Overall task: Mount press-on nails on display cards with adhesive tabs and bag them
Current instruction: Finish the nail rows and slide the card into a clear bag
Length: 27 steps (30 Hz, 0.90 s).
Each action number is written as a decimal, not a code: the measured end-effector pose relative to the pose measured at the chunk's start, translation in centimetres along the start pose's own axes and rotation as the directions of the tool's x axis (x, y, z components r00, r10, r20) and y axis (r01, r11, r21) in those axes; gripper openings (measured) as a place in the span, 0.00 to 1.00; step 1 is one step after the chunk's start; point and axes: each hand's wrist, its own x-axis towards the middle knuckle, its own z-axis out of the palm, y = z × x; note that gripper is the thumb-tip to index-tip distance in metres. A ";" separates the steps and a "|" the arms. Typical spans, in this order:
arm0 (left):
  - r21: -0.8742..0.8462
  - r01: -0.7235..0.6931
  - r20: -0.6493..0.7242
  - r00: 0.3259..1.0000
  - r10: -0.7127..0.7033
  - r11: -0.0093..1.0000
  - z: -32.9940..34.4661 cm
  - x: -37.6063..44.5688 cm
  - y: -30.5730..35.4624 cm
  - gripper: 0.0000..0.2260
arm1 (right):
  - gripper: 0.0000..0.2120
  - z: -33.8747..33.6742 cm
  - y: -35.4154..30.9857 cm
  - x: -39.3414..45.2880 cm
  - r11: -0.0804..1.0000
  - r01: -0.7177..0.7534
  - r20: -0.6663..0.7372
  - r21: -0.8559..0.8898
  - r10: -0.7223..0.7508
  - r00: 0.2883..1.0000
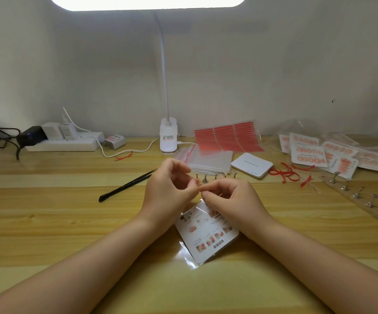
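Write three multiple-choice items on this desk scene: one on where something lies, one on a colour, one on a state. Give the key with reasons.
1. Where do the black tweezers lie?
A. on the desk to the left of the left hand
B. on the power strip
C. inside the bag

2. What colour are the adhesive tab sheets by the wall?
A. blue
B. red
C. green

3. How is the printed card under the right hand?
A. standing upright
B. folded in half
C. lying flat in a clear sleeve

Key: 1 A, they lie on bare wood beside that hand; 2 B, the striped sheets are red; 3 C, a shiny plastic edge shows round the flat card.
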 end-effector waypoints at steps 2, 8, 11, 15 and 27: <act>-0.004 -0.002 -0.024 1.000 0.001 1.000 0.0 0.1 -0.1 0.11 | 0.06 0.0 -0.1 0.0 1.000 -0.015 -0.006 0.006 0.015 1.000; -0.136 0.077 -0.078 0.993 -0.088 0.988 0.0 0.4 0.1 0.12 | 0.05 -0.2 -0.4 0.2 0.997 -0.061 0.005 0.038 0.061 0.998; -0.276 0.223 -0.136 0.954 -0.268 0.935 -0.9 1.4 0.1 0.13 | 0.06 -0.4 -0.6 0.3 0.986 -0.121 -0.011 0.114 0.123 0.992; -0.712 0.359 0.042 0.880 -0.474 0.604 -3.0 3.5 -0.2 0.17 | 0.02 -1.0 -0.6 0.4 0.953 -0.185 -0.025 0.242 0.197 0.980; -0.096 0.159 0.392 0.913 -0.109 0.983 -5.7 4.6 0.1 0.14 | 0.04 -1.4 -0.6 0.9 0.895 -0.218 -0.109 0.390 0.280 0.954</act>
